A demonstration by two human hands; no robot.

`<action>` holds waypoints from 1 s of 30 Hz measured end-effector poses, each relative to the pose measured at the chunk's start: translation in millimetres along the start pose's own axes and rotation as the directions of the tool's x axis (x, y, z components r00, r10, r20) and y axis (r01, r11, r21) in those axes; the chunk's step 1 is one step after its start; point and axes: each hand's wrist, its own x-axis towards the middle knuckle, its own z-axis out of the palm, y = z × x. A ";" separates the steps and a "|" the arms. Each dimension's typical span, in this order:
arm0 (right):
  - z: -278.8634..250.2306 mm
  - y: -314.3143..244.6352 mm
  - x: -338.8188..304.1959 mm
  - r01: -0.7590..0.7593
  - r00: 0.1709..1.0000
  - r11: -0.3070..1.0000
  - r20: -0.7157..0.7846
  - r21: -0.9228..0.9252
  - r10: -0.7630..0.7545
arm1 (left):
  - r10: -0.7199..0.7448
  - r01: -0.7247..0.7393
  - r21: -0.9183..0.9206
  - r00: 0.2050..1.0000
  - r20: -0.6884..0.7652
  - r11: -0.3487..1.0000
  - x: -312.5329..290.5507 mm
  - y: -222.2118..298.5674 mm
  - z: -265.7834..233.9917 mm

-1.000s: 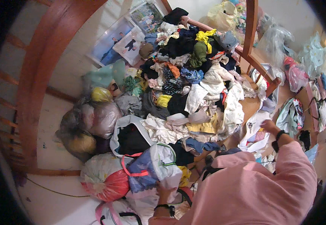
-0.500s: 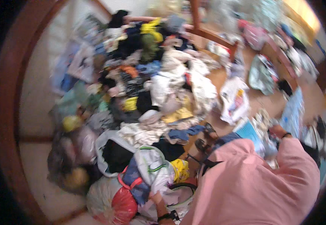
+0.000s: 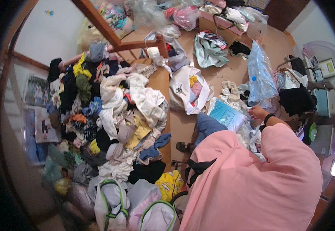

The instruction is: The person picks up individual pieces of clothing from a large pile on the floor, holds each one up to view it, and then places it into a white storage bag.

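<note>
My right hand (image 3: 258, 112) reaches out past the pink sleeve, a dark band round its wrist. Its fingers are loosely bent and somewhat apart, and nothing shows between them. Right beside them lies a blue and white plastic package (image 3: 224, 114). A translucent light-blue plastic bag (image 3: 258, 75) stands just beyond the hand. Below it are crumpled white plastic bags (image 3: 247, 135). My left hand is out of sight.
A big heap of clothes (image 3: 109, 104) covers the wooden surface on the left. Scissors (image 3: 179, 89) lie on a white cloth bundle (image 3: 182, 104) on the floor. A wooden post (image 3: 161, 46) rises at the far end. Dark cloth (image 3: 296, 101) lies at right.
The view has swung to the right. My left hand, low beside a blue bag with red trim before, has left the picture. My right hand has come out farther past the blue and white package.
</note>
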 end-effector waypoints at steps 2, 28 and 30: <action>-32.0 31.2 6.7 -0.016 1.000 1.000 0.005 0.019 0.016 | 0.014 -0.013 -0.018 0.999 0.029 1.000 -1.3 28.2 8.0; -341.5 -121.4 291.7 0.013 0.997 0.903 -0.080 0.428 0.024 | 0.322 -0.288 -0.355 0.946 0.038 0.890 -201.7 571.3 341.6; -366.7 -146.2 315.6 0.067 0.992 0.895 -0.122 0.442 -0.014 | 0.353 -0.311 -0.391 0.935 0.039 0.866 -210.1 605.2 353.4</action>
